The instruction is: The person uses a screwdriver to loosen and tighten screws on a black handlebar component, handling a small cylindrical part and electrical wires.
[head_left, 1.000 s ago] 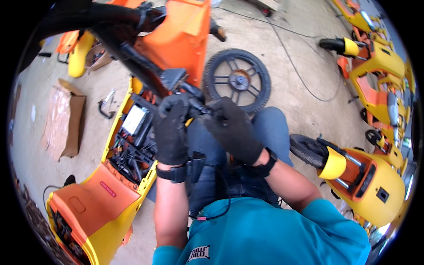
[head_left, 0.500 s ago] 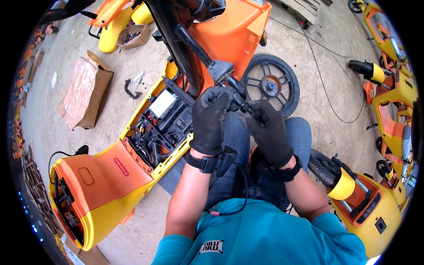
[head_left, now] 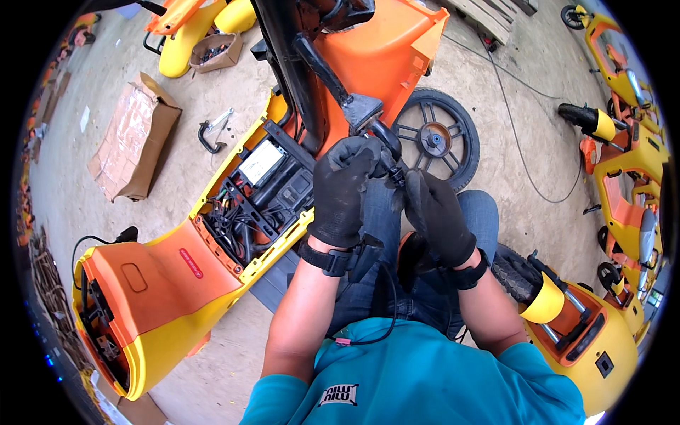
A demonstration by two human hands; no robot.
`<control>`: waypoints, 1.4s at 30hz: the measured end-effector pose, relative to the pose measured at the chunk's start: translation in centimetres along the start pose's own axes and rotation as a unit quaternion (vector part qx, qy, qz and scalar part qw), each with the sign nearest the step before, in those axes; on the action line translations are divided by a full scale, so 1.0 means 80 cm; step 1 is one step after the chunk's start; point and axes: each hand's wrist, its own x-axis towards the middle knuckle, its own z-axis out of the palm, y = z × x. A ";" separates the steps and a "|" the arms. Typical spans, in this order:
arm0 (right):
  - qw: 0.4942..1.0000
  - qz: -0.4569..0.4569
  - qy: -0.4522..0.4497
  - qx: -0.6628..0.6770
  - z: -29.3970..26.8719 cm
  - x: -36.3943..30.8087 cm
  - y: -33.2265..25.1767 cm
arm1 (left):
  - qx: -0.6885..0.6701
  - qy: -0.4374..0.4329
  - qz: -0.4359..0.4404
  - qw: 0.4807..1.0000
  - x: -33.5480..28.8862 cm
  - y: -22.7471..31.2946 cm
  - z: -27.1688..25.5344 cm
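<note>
Both my hands wear black gloves and work at the end of a black metal arm on the vehicle frame. A dark grey bracket joins that arm to a curved black tube. My left hand is closed with its fingers curled just below the bracket; what they hold is hidden. With thumb and fingers pinched together, my right hand grips the lower tip of a narrow black ribbed piece, which hangs beside the tube.
An opened yellow-orange scooter body lies at the left, wiring and a black box exposed. Beyond the hands are an orange panel and a spoked black wheel. Cardboard boxes and a clamp-like tool lie on the floor; more scooters stand right.
My right hand has shifted slightly down along the ribbed piece, its fingers now closer together at the tip. My left hand stays by the bracket. The whole view has shifted a little.
</note>
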 end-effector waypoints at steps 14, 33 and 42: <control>0.996 -0.038 -0.040 -0.073 0.001 -0.003 0.010 | -0.099 -0.019 -0.008 0.995 -0.002 -0.011 -0.002; 0.998 0.020 -0.065 0.017 -0.002 -0.004 -0.008 | -0.040 -0.004 -0.034 0.999 -0.010 0.003 0.005; 0.996 -0.030 0.073 -0.035 0.000 -0.005 -0.001 | -0.026 0.021 -0.034 0.999 -0.011 0.011 0.013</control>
